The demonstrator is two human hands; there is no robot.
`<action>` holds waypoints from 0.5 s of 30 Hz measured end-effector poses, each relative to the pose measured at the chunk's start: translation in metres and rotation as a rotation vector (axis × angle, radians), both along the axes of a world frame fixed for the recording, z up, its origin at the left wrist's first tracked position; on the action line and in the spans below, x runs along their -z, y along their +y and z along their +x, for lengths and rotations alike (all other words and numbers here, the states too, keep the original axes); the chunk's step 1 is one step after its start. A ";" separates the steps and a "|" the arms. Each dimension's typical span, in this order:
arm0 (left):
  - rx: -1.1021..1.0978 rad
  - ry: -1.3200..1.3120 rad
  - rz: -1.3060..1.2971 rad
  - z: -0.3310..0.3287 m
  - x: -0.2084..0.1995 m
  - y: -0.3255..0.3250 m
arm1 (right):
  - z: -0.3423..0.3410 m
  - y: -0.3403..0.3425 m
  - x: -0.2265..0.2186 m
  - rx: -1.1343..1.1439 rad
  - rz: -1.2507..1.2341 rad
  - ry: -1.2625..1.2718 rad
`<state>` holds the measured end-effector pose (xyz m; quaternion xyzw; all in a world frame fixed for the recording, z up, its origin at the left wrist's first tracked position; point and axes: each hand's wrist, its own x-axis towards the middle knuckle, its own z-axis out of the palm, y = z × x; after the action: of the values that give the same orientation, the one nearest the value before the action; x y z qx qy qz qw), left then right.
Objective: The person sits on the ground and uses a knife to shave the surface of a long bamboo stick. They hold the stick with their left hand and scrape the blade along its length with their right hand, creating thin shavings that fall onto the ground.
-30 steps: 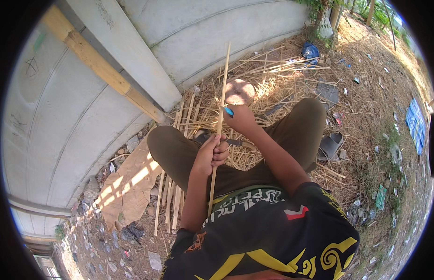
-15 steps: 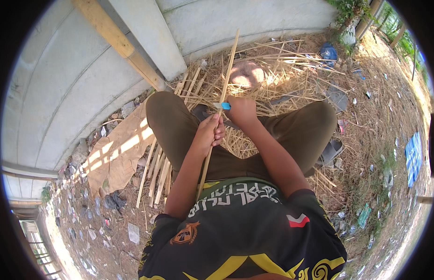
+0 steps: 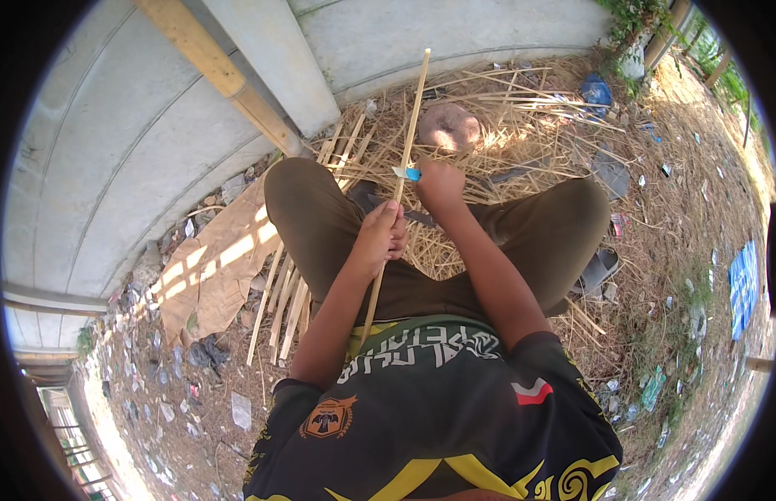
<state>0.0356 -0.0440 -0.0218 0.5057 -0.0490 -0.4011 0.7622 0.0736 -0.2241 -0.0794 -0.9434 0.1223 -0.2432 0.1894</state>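
Observation:
A long, thin bamboo strip (image 3: 414,121) slants from my lap up toward the wall. My left hand (image 3: 381,235) is wrapped around its lower part, with the strip's tail end reaching my shirt. In my right fist (image 3: 440,183) is a knife with a bright blue handle (image 3: 414,174). Its short blade (image 3: 399,172) lies across the strip, a little above my left hand. Most of the handle is hidden inside my fingers. Thin shavings (image 3: 429,255) cover the ground between my crossed legs.
Several bamboo strips (image 3: 281,309) lie beside my left knee, near a flattened brown cardboard sheet (image 3: 212,271). More strips (image 3: 530,102) are scattered ahead, around a rounded stone (image 3: 449,128). A concrete wall (image 3: 454,37) and a bamboo pole (image 3: 221,75) stand in front. Litter dots the ground to the right.
My right hand and the knife have moved slightly up the strip, away from my left hand. My left hand keeps its grip, and the view has shifted a little.

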 end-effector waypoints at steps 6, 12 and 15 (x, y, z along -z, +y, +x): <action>0.014 -0.002 0.024 -0.003 0.001 -0.002 | 0.010 -0.016 0.000 0.054 0.002 -0.004; 0.030 -0.019 0.062 -0.008 -0.003 -0.005 | 0.011 -0.028 0.001 0.124 0.037 -0.001; 0.055 -0.010 0.030 -0.007 -0.003 -0.006 | 0.014 -0.030 0.002 0.163 0.028 -0.041</action>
<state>0.0284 -0.0498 -0.0191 0.5174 -0.0607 -0.4203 0.7429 0.0878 -0.2542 -0.0818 -0.9224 0.1983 -0.2752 0.1847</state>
